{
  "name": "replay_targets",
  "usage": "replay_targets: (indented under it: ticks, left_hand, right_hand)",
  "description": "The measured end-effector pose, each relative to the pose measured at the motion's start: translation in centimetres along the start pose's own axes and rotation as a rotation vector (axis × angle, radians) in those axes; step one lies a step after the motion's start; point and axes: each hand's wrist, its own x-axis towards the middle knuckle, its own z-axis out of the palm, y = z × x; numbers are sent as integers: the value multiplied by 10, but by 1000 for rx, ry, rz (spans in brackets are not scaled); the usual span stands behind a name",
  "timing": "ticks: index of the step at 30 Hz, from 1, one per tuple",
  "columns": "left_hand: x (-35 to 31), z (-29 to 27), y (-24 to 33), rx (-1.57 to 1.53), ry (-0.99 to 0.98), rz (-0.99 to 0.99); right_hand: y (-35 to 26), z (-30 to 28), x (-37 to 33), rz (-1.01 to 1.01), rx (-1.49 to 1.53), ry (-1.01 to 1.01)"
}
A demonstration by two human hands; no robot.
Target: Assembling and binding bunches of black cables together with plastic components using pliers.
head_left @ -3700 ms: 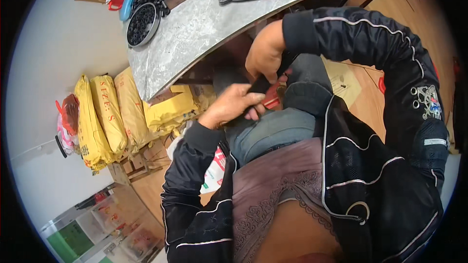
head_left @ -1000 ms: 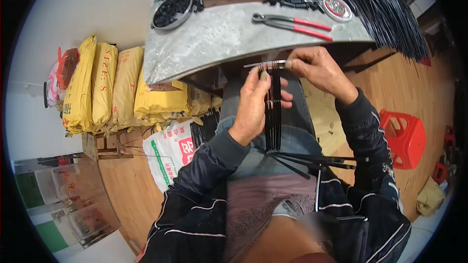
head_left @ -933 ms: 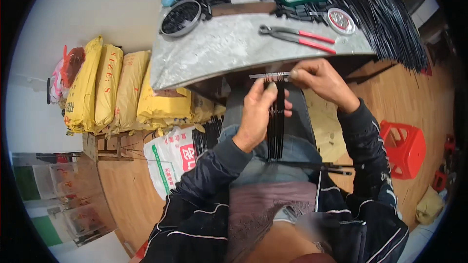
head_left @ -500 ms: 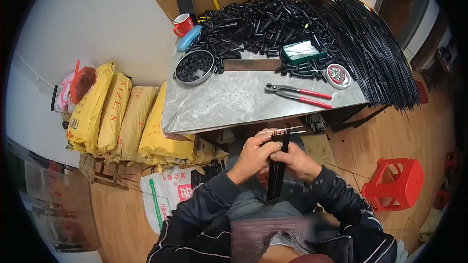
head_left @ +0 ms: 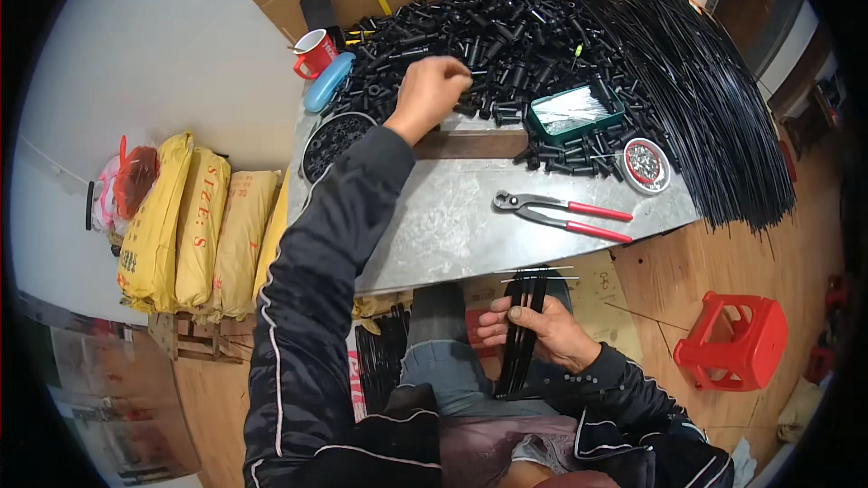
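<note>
My left hand (head_left: 429, 96) is over the near side of a heap of black plastic tube fittings (head_left: 542, 36). Its fingers are curled together and slightly blurred; whatever they pinch, if anything, is hidden. Above my lap, my right hand (head_left: 551, 330) grips a bundle of thin black rods (head_left: 519, 343), thumb across the front. Thin silver pins (head_left: 542, 273) lie crosswise near the bundle's upper end. Beneath my left wrist is a brown flat bar (head_left: 475, 144), and a round bowl of small black rings (head_left: 336, 140) is partly covered by my sleeve.
On the grey table (head_left: 434, 226) lie red-handled pincers (head_left: 565, 215), a green box of silver pins (head_left: 574, 113) and a tub of small metal pieces (head_left: 645, 165). Long black rods (head_left: 714, 108) overhang the right edge. A red stool (head_left: 731, 341) stands right; yellow sacks (head_left: 194, 226) stand left.
My left hand has left the rod bundle and moved up and forward to the heap of fittings. My right hand keeps the bundle, slightly lower. The view has shifted a little.
</note>
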Motion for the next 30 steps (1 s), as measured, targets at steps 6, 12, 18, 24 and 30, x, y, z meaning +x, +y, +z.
replay_targets:
  ticks: [6, 12, 18, 24, 30]
  left_hand:
    - [72, 44, 6, 346, 16, -75]
    - [89, 49, 10, 362, 19, -148]
    - [41, -27, -7, -1024, -194, -552]
    - [7, -17, -25, -307, -181, -242]
    - [5, 11, -3, 477, -298, -165]
  right_hand:
    - [-5, -8, 12, -24, 49, 12]
    - [-7, -18, 14, -28, 40, -38]
    - [-7, -22, 8, -65, 29, -42]
    - [-2, -20, 5, -105, 12, -75]
    - [1, -21, 4, -130, 21, -53]
